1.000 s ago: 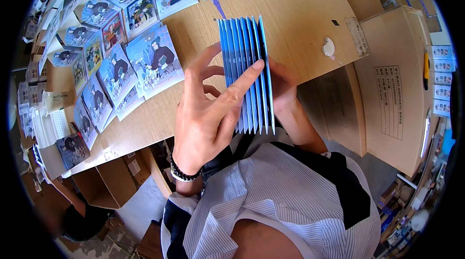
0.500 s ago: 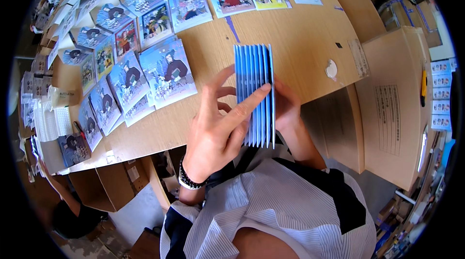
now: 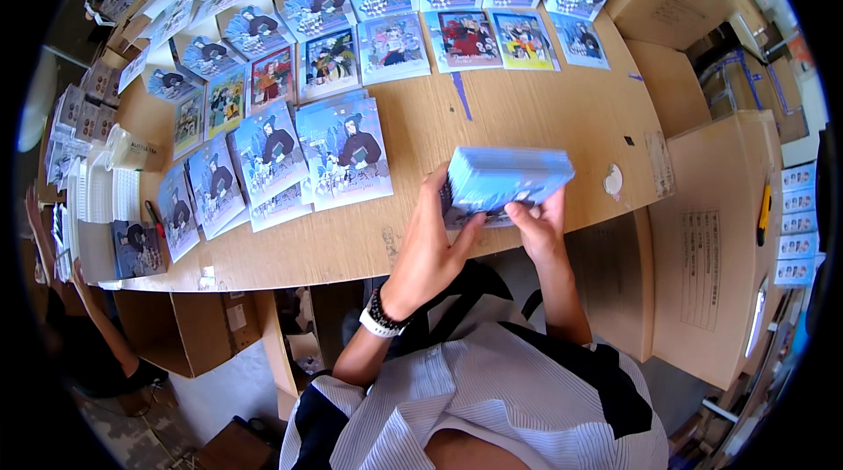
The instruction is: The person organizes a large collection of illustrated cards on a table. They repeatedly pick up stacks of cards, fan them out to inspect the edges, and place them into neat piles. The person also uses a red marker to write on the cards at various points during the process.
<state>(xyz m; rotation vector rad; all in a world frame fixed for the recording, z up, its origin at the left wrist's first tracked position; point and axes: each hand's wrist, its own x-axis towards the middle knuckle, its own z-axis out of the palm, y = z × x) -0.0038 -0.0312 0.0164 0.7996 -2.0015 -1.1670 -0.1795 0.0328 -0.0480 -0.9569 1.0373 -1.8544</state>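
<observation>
A stack of thin blue illustrated packets (image 3: pixel 511 173) is tilted between my two hands, just above the table's near edge. My left hand (image 3: pixel 432 240) is closed round its left end, the thumb along the near side. At the lower right, my right hand (image 3: pixel 543 231) grips the stack with its thumb on the near face. Other fingers are hidden behind the packets. Left of my hands, a pile of similar blue packets (image 3: pixel 347 154) lies on the wooden table (image 3: pixel 518 114), with overlapping ones (image 3: pixel 270 152) fanned out beside it.
Rows of illustrated packets (image 3: pixel 392 47) cover the table's far side. White trays (image 3: pixel 118 206) and a cup (image 3: pixel 133 152) stand at the left. Cardboard boxes (image 3: pixel 702 250) flank the right edge. At the far left, another person's arm (image 3: pixel 104 321) shows.
The stack has turned from edge-on and upright to lying tilted, its near face showing. My left fingers have gone from its edges to its left end; my right hand now shows at the front.
</observation>
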